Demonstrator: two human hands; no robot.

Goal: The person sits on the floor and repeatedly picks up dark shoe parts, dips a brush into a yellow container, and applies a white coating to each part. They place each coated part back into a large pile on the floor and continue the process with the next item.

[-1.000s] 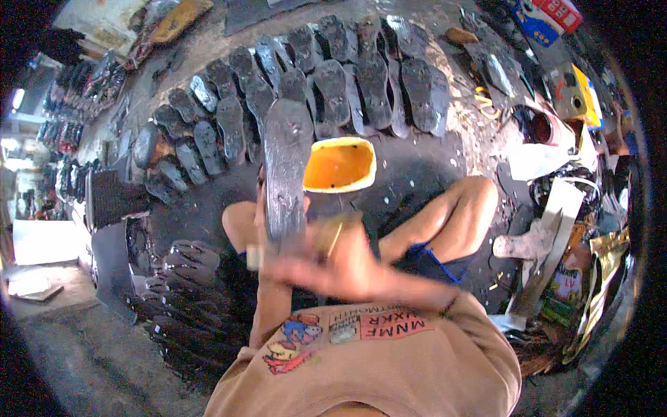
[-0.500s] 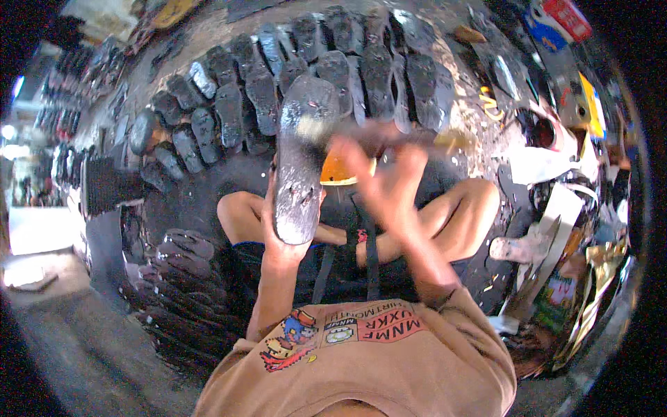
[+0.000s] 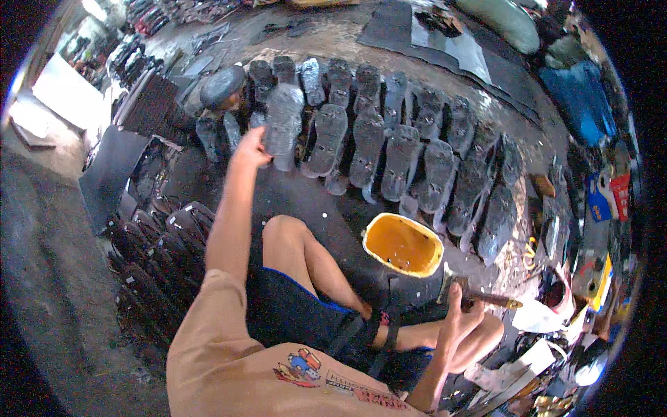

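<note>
At the far left of the rows, my left hand (image 3: 254, 147) reaches out with its fingers at the near-left edge of a shiny, wet-looking black shoe sole (image 3: 284, 117). That sole lies over or among the others there; whether it rests fully on them I cannot tell. My right hand (image 3: 464, 318), near my right knee, is closed around a brush (image 3: 497, 299) with a brown handle, its bristle end toward the container. Between the hands stands a yellow container (image 3: 369, 240) of amber, glue-like liquid.
Several black soles (image 3: 401, 163) lie in rows across the floor ahead. Dark stacked pieces (image 3: 156, 236) fill the left side. White scraps (image 3: 538, 316) and other clutter are at the right. A dark sheet (image 3: 389, 35) and a blue bundle (image 3: 577, 104) lie farther off.
My left hand has carried the sole from over my lap forward and left to the rows. The brush in my right hand has come off the sole, moving right and nearer. The view has turned.
</note>
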